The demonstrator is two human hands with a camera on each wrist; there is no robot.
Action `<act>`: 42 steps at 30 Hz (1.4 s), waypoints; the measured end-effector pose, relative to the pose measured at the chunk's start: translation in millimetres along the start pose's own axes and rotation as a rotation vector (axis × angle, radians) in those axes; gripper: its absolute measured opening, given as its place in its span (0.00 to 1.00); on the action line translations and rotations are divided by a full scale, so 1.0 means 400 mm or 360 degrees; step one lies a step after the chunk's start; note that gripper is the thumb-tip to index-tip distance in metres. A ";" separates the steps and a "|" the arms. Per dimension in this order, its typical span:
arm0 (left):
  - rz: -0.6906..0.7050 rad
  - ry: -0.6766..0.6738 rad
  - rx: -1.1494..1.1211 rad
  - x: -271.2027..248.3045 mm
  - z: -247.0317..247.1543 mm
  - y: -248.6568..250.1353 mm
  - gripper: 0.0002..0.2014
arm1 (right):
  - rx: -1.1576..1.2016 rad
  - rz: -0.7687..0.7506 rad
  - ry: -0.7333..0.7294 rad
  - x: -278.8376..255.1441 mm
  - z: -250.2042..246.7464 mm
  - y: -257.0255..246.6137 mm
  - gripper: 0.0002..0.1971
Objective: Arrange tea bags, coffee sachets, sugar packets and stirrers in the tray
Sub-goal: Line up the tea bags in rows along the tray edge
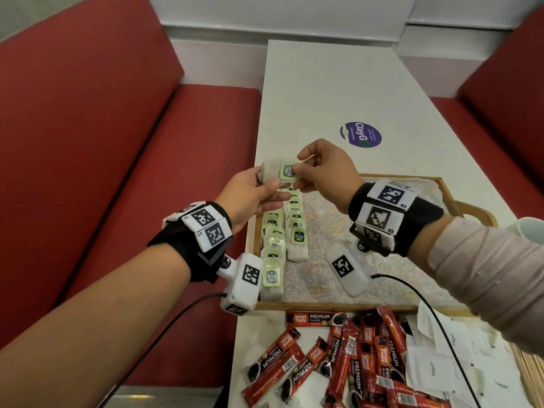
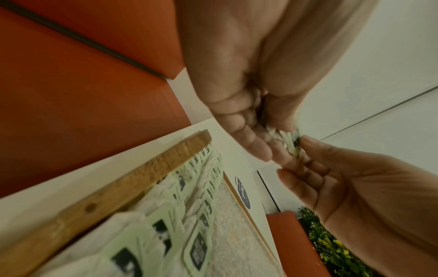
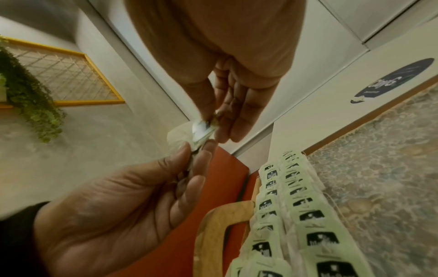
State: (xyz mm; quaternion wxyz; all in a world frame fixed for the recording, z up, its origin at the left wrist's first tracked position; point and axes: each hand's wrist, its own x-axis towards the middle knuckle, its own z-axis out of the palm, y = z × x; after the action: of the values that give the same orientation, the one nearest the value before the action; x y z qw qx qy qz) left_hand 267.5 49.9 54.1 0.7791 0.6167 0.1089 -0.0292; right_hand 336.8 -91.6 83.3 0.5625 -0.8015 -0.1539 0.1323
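White tea bag (image 1: 272, 172) mid-frame, pinched between left hand (image 1: 253, 195) and right hand (image 1: 326, 172), above wooden tray (image 1: 441, 184).

Both forearms reach forward, wrists raised; the left hand (image 1: 253, 191) pinches with curled fingers. The right hand (image 1: 323, 169) pinches opposite, fingertips nearly meeting.

Stirrers (image 1: 530, 375) cut off at edge

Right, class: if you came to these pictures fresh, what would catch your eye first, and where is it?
Both hands meet above the table's left edge: the left hand holds a tea bag while the right hand pinches its green tag. Below them, two neat rows of tea bags line the left side of the wooden tray. Nearer, red coffee sachets lie heaped on the table.
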 end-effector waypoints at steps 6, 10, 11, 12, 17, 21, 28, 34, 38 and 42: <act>0.0000 0.0032 0.0052 0.002 -0.005 0.001 0.05 | -0.0021 -0.0101 -0.0023 -0.006 0.001 -0.005 0.09; -0.0057 0.0032 0.0057 0.001 -0.012 -0.004 0.03 | 0.0002 -0.0174 0.0055 0.004 -0.010 -0.010 0.08; -0.0063 0.0049 0.0056 0.001 -0.014 -0.005 0.03 | -0.0010 -0.0191 0.0065 0.007 -0.014 -0.013 0.08; -0.0068 0.0082 0.0050 0.002 -0.016 -0.005 0.03 | -0.0033 -0.0202 0.0073 0.009 -0.018 -0.015 0.09; -0.0059 0.0328 0.0003 0.011 -0.024 0.006 0.08 | -0.0020 -0.0118 0.0004 0.019 -0.036 -0.026 0.09; -0.0009 0.0376 0.0027 0.010 -0.011 0.021 0.15 | -0.0037 -0.0074 -0.0109 0.010 -0.042 -0.033 0.09; 0.0125 0.0266 0.0167 0.003 0.012 0.025 0.19 | -0.0084 -0.0013 -0.0161 0.004 -0.030 -0.013 0.03; 0.0077 0.0163 0.0324 0.008 0.014 0.019 0.08 | -0.0102 0.0044 -0.0136 0.010 -0.022 -0.010 0.03; 0.0161 0.0213 0.0448 0.017 0.009 0.005 0.04 | -0.0040 0.0076 -0.0167 0.006 -0.019 -0.015 0.03; 0.0197 0.0295 0.0455 0.026 0.008 -0.004 0.05 | 0.0069 0.0131 -0.0290 -0.010 -0.018 -0.021 0.16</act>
State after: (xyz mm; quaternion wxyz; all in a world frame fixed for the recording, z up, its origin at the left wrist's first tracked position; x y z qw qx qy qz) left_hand 278.0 47.3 51.1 0.6705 0.7267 0.1368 0.0606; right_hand 335.2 -96.7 93.9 0.5574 -0.7795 -0.1685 0.2310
